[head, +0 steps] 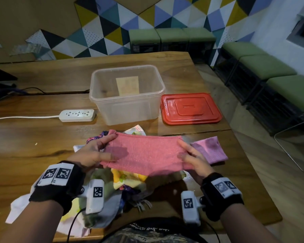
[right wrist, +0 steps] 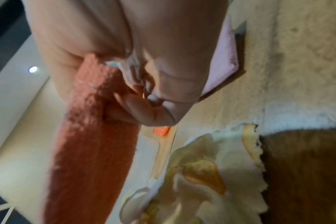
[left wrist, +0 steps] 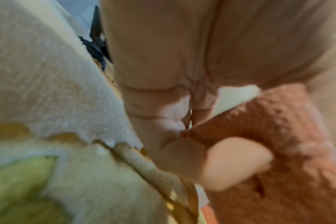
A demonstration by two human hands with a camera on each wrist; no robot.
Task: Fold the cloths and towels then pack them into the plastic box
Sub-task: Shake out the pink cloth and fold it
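while the plastic box [head: 127, 92] stands on the bench [head: 33, 146], the head view shows the left hand [head: 93, 151] and right hand [head: 194, 159] stretching a pink cloth [head: 146, 154] in front of the box. left wrist: thumb and fingers [left wrist: 236, 163] pinch it. right wrist: same tight grip.

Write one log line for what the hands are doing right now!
step: folding | left hand: grips pink knitted cloth | right hand: grips same cloth | clear plastic box: open, no cloths inside
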